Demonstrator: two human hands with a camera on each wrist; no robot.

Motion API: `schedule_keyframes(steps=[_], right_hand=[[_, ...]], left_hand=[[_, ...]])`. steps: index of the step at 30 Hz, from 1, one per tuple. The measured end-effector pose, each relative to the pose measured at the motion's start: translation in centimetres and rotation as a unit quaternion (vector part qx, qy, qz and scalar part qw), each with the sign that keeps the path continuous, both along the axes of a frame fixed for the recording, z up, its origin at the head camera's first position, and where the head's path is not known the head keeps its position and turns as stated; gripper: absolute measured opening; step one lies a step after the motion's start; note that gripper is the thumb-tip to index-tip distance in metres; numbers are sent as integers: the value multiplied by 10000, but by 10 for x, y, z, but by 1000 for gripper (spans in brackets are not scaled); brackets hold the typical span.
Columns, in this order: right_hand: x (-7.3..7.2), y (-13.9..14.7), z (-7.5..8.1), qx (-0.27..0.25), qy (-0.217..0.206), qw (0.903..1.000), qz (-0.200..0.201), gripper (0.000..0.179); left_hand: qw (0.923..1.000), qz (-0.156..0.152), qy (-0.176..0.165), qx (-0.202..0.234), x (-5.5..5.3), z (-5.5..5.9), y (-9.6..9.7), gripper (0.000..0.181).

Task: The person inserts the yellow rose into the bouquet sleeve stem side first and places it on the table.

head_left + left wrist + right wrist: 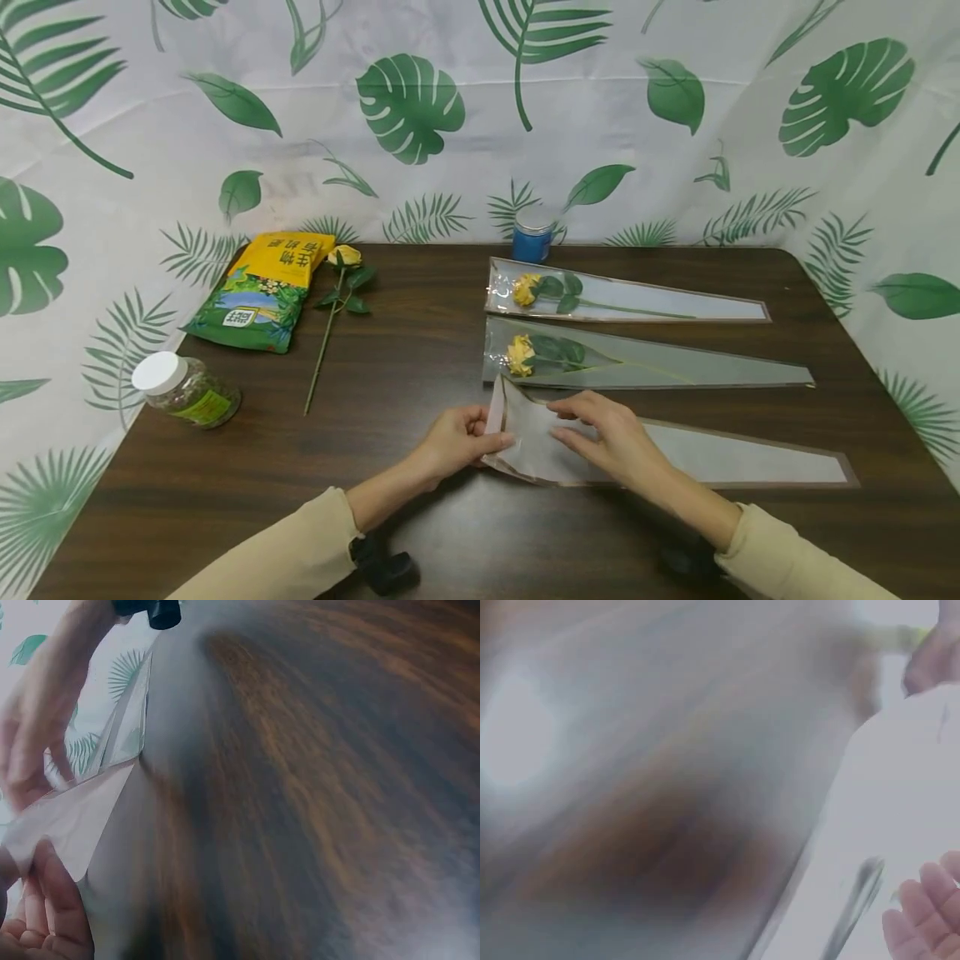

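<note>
An empty tapered flower sleeve [757,454], whitish with a brown border, lies nearest the person, its wide end to the left and lifted. My left hand [461,442] pinches that wide end, thumb on top and fingers behind; in the left wrist view the thumb and fingers hold the sheet's edge [82,817]. Over the sleeve near its opening, my right hand [611,433] has its thumb and fingers spread apart with nothing between them. The right wrist view shows its extended fingers [930,915] over the white sheet [885,795].
Two sleeves [735,310] [750,372] behind hold yellow roses [527,289] [520,356]. Another yellow rose [330,321] lies loose at left, beside a green-and-yellow bag [262,292] and a white-lidded jar [197,396]. A blue can [532,237] stands at the back edge.
</note>
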State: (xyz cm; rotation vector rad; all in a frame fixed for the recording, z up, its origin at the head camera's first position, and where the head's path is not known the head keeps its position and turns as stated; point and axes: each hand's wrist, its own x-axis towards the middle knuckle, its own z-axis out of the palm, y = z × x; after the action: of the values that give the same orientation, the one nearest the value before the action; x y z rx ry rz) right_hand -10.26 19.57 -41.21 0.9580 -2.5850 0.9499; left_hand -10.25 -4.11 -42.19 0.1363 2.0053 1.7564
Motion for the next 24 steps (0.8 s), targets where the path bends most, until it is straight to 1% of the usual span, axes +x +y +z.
schedule_keyframes(steps=[2, 4, 6, 8, 10, 14, 15, 17, 19, 22, 24], right_hand=[[-3, -15, 2, -486, -393, 9980, 56, 30], [-6, -27, 3, -684, -634, 9956, 18, 29], [-7, -35, 3, -789, -790, 9937, -39, 28], [-9, -40, 3, -800, -829, 9933, -83, 23], [-9, -43, 3, -807, -855, 9930, -109, 18], [-11, -48, 1, -856, -777, 9932, -130, 16], [-11, -48, 0, -896, -804, 9926, -126, 16], [-11, -47, -1, -1002, -919, 9906, -152, 17], [-10, -44, -1, -1154, -1025, 9877, -230, 17], [-9, -41, -1, -1346, -1067, 9842, -426, 17], [-9, -40, -1, -1419, -1057, 9832, -455, 16]], left_hand=[[9998, 0, 179, 12, -1, -1, 2, 27], [9993, 0, 378, 23, -3, -2, 5, 25], [9983, -7, 585, 8, -3, -2, 6, 24], [9972, -15, 743, -29, -3, -2, 6, 23], [9967, 9, 813, -39, -3, -2, 5, 23], [9963, 216, 831, -85, -4, -5, 0, 24], [9963, 267, 813, -113, -5, -5, -2, 24], [9956, 311, 833, -303, -6, -6, -7, 19], [9943, 216, 894, -540, -9, -6, -12, 14], [9912, -52, 1013, -856, -12, -7, -20, 13], [9914, -166, 988, -836, -15, -7, -26, 16]])
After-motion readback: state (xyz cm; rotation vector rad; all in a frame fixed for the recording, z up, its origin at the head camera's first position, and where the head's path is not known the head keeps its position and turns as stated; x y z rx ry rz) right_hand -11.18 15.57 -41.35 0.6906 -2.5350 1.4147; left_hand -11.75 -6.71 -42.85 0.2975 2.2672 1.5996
